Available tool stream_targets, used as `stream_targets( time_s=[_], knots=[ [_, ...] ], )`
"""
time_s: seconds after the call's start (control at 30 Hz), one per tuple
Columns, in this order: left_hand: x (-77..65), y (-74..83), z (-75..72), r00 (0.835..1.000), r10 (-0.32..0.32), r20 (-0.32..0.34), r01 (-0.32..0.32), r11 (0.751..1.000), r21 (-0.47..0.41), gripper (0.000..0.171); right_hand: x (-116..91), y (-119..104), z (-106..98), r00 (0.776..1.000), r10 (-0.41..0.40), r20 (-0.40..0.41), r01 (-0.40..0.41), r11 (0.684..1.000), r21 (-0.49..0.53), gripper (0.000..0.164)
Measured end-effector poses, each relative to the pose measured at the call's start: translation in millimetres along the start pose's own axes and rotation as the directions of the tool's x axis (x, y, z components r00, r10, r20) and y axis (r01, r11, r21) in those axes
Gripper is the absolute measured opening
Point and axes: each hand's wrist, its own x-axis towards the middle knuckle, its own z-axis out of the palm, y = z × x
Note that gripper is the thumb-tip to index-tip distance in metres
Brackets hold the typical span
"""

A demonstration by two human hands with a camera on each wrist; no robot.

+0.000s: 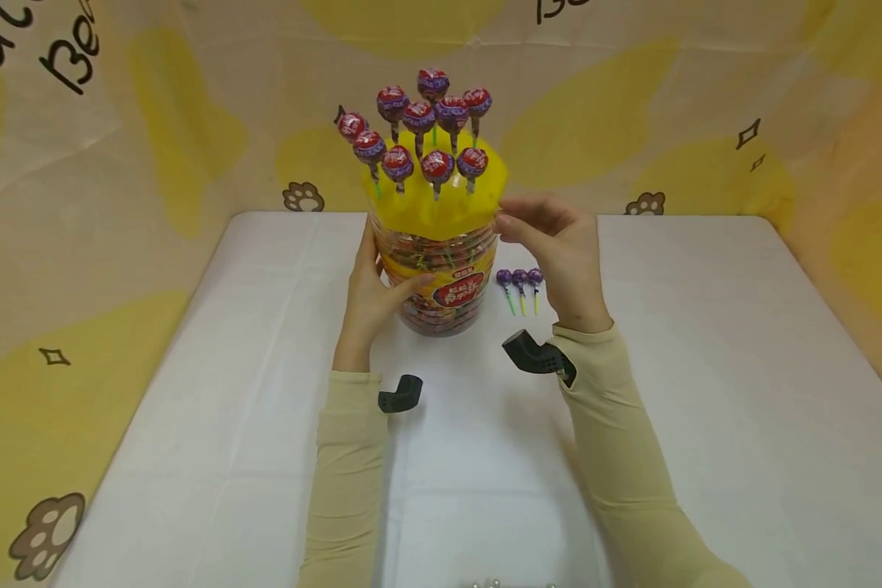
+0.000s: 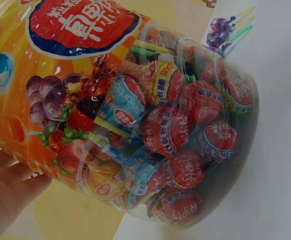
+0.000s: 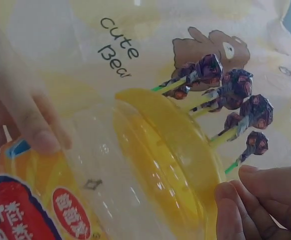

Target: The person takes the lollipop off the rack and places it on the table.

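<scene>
A clear ribbed plastic jar [image 1: 444,282], filled with wrapped lollipops, stands on the table under a yellow lid [image 1: 441,214]. Several red-and-purple lollipops [image 1: 437,166] stick up out of the lid by their sticks. My left hand [image 1: 375,294] grips the jar from its left side, thumb across the label. At the lid's right edge is my right hand [image 1: 559,253], fingers curled, with thumb and fingertips [image 3: 228,192] pinching the rim. Three purple-wrapped lollipops [image 1: 519,278] lie side by side on the table, right of the jar.
A white cloth covers the table [image 1: 191,457]. Behind and beside it hangs a yellow patterned backdrop [image 1: 595,106] with paw prints and lettering. Small shiny bits [image 1: 496,584] show at the table's near edge. Dark wrist cameras [image 1: 402,394] jut from both sleeves.
</scene>
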Motion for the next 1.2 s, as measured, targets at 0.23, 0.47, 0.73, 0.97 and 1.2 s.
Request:
stream_targets(
  time_s=[0.23, 0.47, 0.73, 0.97, 1.2],
  knots=[
    [-0.4, 1.1, 0.7, 1.0, -0.005, -0.003, 0.005, 1.0, 0.007, 0.1, 3.5, -3.5, 8.2, 1.0, -0.006, -0.006, 0.006, 1.0, -0.022, 0.013],
    [0.1, 0.3, 1.0, 1.0, -0.006, -0.002, 0.006, 1.0, 0.007, 0.1, 7.9, -5.4, 14.8, 0.999, -0.023, -0.03, 0.021, 0.998, -0.051, 0.014],
    [0.2, 0.0, 0.6, 1.0, -0.016, -0.002, 0.016, 1.0, 0.013, 0.101, 10.5, -7.3, 19.5, 0.997, -0.055, -0.049, 0.049, 0.993, -0.107, 0.015],
    [0.2, -0.6, 0.4, 1.0, 0.0, -0.005, 0.0, 1.0, 0.006, 0.1, 11.7, -9.7, 25.6, 0.995, -0.088, -0.043, 0.083, 0.989, -0.12, 0.016],
    [0.8, -2.1, 0.3, 1.0, 0.011, -0.005, -0.011, 1.0, -0.004, 0.099, 13.2, -10.3, 30.2, 0.994, -0.103, -0.042, 0.096, 0.985, -0.143, 0.015]
  ],
)
